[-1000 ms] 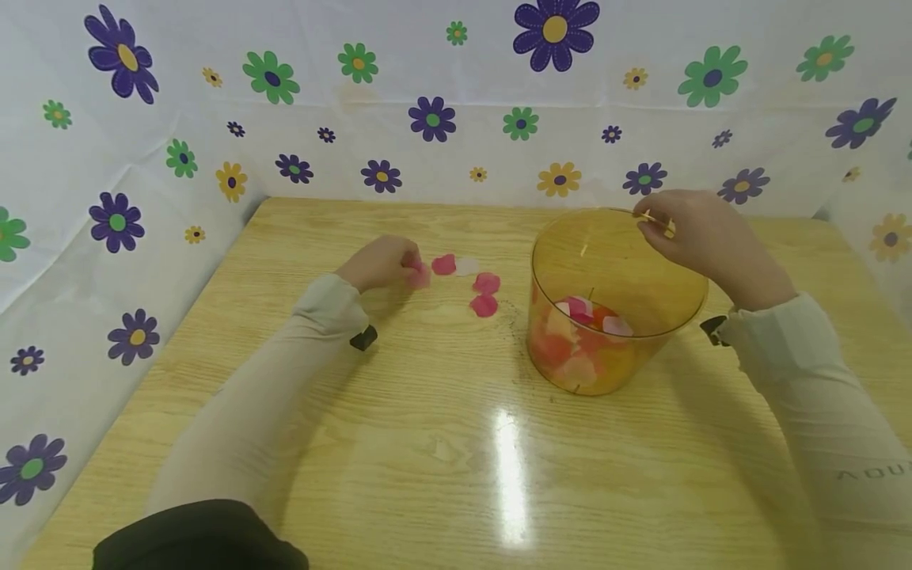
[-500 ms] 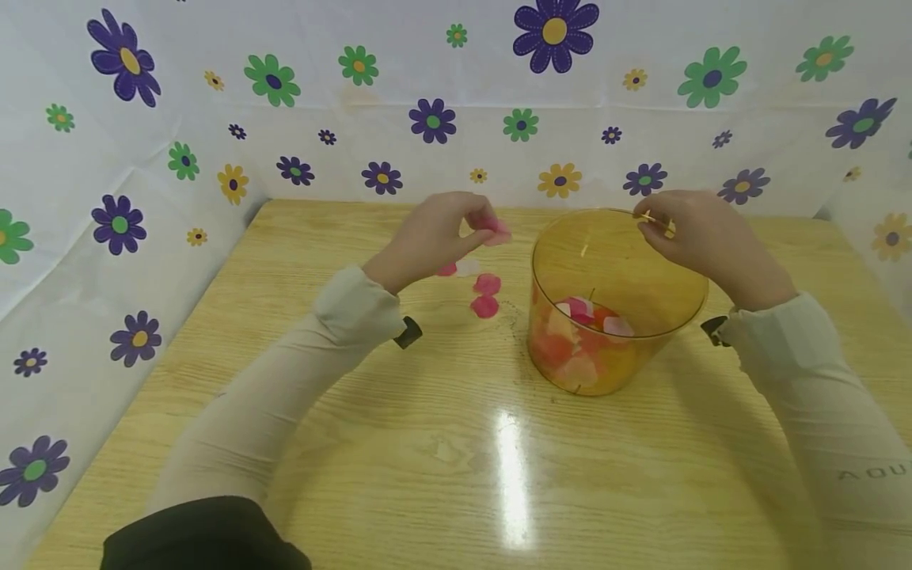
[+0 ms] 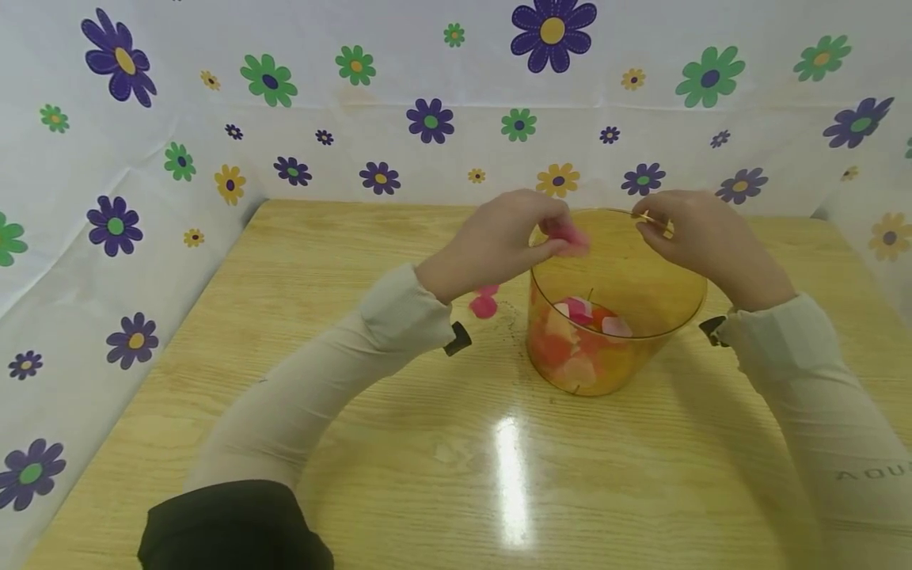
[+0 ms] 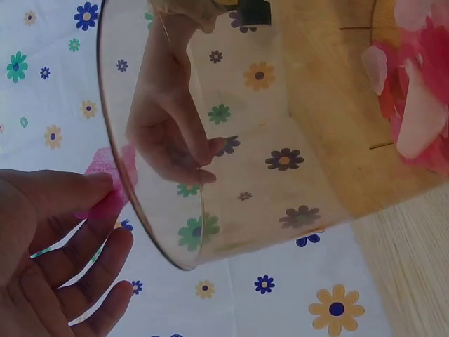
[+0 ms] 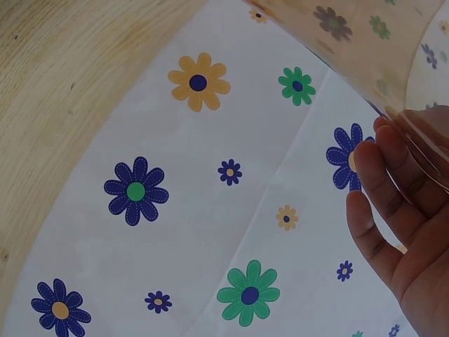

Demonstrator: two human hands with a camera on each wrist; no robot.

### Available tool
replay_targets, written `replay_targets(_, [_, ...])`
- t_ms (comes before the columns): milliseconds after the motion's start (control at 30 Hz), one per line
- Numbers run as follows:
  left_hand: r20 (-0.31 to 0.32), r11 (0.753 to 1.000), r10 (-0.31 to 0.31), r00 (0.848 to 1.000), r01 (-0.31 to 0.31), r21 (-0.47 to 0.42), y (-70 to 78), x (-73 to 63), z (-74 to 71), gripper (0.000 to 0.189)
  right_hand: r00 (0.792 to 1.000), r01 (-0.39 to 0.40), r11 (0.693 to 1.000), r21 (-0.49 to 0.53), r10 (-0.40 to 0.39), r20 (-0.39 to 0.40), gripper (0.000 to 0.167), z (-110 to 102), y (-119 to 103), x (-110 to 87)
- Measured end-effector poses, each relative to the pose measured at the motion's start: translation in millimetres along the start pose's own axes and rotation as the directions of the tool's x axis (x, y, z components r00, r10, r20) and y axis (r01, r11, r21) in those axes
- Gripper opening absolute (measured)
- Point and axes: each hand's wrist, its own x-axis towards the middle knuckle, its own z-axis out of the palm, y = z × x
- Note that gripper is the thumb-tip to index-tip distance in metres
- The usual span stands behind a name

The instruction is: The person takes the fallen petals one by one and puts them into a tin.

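My left hand (image 3: pixel 502 237) pinches a pink petal (image 3: pixel 570 240) between thumb and fingertips, at the left rim of a clear amber bucket (image 3: pixel 620 269). In the left wrist view the petal (image 4: pixel 106 184) overlaps the bucket's rim, with the other fingers of the left hand (image 4: pixel 66 246) loosely spread. My right hand (image 3: pixel 701 237) grips the far right rim between thumb and fingers; the right wrist view shows its fingers (image 5: pixel 382 189) along the bucket wall. Pink, red and pale petals (image 3: pixel 577 348) lie at the bucket's bottom.
Pink petals (image 3: pixel 484 306) lie on the wooden table (image 3: pixel 399 443) left of the bucket, partly hidden by my left forearm. A white cloth with printed flowers (image 3: pixel 427 79) stands behind the table and along its sides.
My left hand has lifted a pink petal off the table and carried it right to the bucket's rim. The right hand and the bucket have stayed in place.
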Motion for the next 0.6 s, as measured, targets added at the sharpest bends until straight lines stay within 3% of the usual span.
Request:
replay_targets(200, [-0.033,0.999,0.053,0.998,-0.053,0.002,-0.8,1.2,5.8,0.032,1.0,0.014,1.0,-0.008,-0.014,-0.014,0.015,1.4,1.0,0.7])
replay_targets(367, [-0.079,0.999,0.043,0.996,-0.041,0.029,-9.8,-1.7,5.6,0.034,1.0,0.001,1.0,-0.007,-0.001,0.001,0.015,1.0,0.5,0.7])
replay_targets(500, [-0.135,0.997,0.0,0.991,0.011,0.078,-29.6,-5.6,2.5,0.032,1.0,0.004,1.0,-0.006,-0.004,0.0,0.015,0.6,-0.2,0.3])
replay_targets(600, [-0.162,0.992,-0.062,0.985,0.079,0.102,-57.2,-9.9,1.7,0.031,1.0,0.01,1.0,-0.011,-0.01,-0.009,0.014,0.4,-0.2,-0.3])
